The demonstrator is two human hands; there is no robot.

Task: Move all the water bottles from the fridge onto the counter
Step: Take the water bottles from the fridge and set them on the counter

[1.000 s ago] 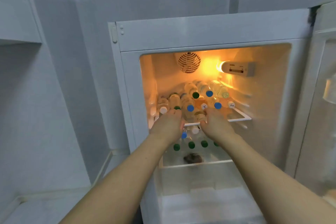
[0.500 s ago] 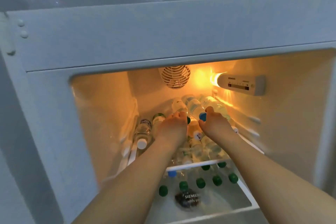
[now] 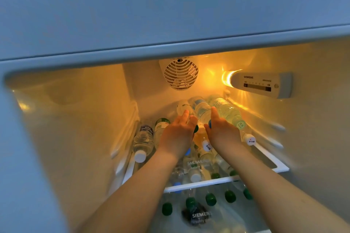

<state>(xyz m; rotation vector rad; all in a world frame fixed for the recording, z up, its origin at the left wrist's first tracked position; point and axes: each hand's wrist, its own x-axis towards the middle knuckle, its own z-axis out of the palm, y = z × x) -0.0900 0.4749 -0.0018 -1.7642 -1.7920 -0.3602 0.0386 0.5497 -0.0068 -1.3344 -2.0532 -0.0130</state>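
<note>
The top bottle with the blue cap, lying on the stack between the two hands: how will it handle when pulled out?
The blue-capped bottle lies on its side on other bottles, so it will probably roll, and its neighbours may shift. It looks full, so likely heavy for its size. The clear plastic may be slick if chilled; both hands, left hand and right hand, seem sensible.

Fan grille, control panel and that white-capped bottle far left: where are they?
Fan grille (image 3: 181,74): head view, centre of slats.
Control panel (image 3: 259,84): head view, front face.
White-capped bottle (image 3: 143,142): head view, clear body.
</note>
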